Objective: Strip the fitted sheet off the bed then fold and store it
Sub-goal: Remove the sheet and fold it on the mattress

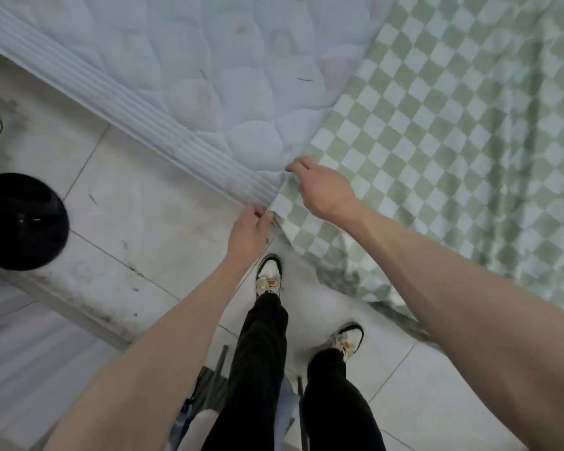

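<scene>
A green-and-white checked fitted sheet [453, 131] covers the right part of the bed and hangs down its near side. The pale quilted mattress [209, 70] lies bare on the left, its corner pointing toward me. My left hand [249, 229] pinches the sheet's edge low at the mattress corner, beside the ribbed side wall. My right hand [319, 187] grips the sheet's edge on top of that same corner, fingers curled over the fabric.
White tiled floor [127, 206] runs along the bed. A black round object [20, 221] sits at the left with a thin cable behind it. My feet in white trainers [269, 275] stand close to the corner. A folding frame with grey cloth [209, 385] is behind my legs.
</scene>
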Demonstrator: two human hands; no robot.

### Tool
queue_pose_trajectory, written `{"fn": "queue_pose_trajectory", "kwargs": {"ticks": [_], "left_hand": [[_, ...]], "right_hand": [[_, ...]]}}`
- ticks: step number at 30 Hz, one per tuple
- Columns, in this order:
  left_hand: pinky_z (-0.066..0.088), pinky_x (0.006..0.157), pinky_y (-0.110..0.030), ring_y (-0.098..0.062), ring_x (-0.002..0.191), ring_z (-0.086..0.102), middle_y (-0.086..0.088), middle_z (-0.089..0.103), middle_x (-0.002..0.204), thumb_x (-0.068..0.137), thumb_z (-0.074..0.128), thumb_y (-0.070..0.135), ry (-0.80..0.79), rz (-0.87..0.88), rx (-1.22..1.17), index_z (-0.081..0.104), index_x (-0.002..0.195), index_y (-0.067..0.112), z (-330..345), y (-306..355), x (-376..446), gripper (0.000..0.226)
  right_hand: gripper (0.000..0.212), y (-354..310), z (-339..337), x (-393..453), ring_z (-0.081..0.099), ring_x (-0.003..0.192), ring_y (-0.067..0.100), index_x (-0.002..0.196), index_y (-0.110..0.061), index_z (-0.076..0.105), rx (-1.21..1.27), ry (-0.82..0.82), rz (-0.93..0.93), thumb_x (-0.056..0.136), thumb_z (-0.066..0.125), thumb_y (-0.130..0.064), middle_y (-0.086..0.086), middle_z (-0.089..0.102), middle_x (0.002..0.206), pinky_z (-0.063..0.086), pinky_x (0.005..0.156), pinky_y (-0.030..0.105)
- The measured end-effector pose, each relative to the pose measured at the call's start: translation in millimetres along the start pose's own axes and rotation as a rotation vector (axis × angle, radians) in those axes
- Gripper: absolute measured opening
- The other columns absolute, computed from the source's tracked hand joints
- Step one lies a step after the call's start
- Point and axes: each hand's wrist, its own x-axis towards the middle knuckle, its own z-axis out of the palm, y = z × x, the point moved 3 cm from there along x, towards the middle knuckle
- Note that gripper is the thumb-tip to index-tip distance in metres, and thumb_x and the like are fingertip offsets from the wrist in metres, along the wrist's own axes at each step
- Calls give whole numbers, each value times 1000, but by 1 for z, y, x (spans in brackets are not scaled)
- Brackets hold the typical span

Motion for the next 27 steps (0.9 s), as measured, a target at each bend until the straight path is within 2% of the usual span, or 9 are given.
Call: {"fn": "queue_pose_trajectory", "kwargs": {"ticks": [2, 4, 7, 10, 14, 18, 22, 24, 27], "left_hand": [[42, 52, -22, -12, 50, 61, 2, 63, 62, 103, 50, 38, -40, 64, -45, 45, 89, 29, -19, 10, -15, 18], [39, 47, -14, -7, 46, 61, 5, 66, 57, 100, 44, 47, -117, 139, -4, 40, 87, 37, -34, 16, -30, 18], [41, 52, -14, -5, 49, 63, 13, 69, 65, 94, 42, 60, -176, 155, 46, 42, 91, 40, -49, 17, -47, 20], [51, 64, -23, -1, 59, 62, 16, 68, 86, 83, 67, 62, -326, 46, -52, 56, 110, 49, -55, 18, -57, 32], [39, 74, -21, 9, 74, 54, 18, 59, 90, 84, 78, 47, -451, 103, 40, 72, 91, 38, -52, 44, -68, 13], [47, 88, -31, -8, 99, 61, 6, 64, 114, 101, 56, 37, -247, 42, -68, 64, 91, 18, -63, 96, -42, 23], [35, 63, -35, -16, 72, 52, 7, 54, 75, 102, 42, 37, 177, -5, -256, 49, 89, 18, -137, 173, 27, 24], [24, 61, -32, -21, 68, 49, 8, 50, 69, 104, 43, 33, 304, 117, -205, 44, 90, 17, -189, 216, 72, 21], [24, 61, -28, -24, 71, 49, 0, 56, 77, 106, 43, 29, 429, 272, -152, 45, 95, 16, -275, 273, 143, 17]], "right_hand": [[65, -16, -8, 13, 63, 105, 34, 150, -21, 37, -109, -127, -108, 91, 50, 3, 1, 34, 155, 53, 76, 42], [58, -27, -16, 21, 64, 103, 33, 147, -21, 41, -197, -200, -150, 92, 51, -2, 4, 41, 146, 52, 75, 41], [29, -35, -40, 27, 62, 108, 33, 122, -14, 61, -331, -304, -160, 94, 55, -19, 12, 61, 124, 51, 84, 38], [20, -41, -91, 18, 63, 104, 33, 107, -14, 68, -195, -291, -189, 92, 61, -24, 10, 69, 108, 46, 80, 33], [7, -26, -181, -3, 70, 60, 18, 81, -23, 59, -69, -292, -125, 88, 56, -22, -7, 63, 50, 47, 62, 30], [11, 0, -267, 7, 69, 60, 17, 83, -20, 59, -4, -136, -26, 88, 60, -30, -3, 64, 49, 44, 56, 27], [7, 6, -343, 58, 67, 89, 32, 91, -21, 60, -53, 226, 63, 91, 56, -27, 7, 72, 77, 43, 66, 32], [21, -2, -377, 93, 64, 103, 41, 104, -14, 64, -97, 384, 124, 92, 52, -27, 21, 72, 102, 48, 84, 43], [35, -24, -431, 146, 59, 108, 46, 112, -8, 64, -102, 575, 240, 92, 46, -30, 26, 67, 115, 46, 89, 46]]}}
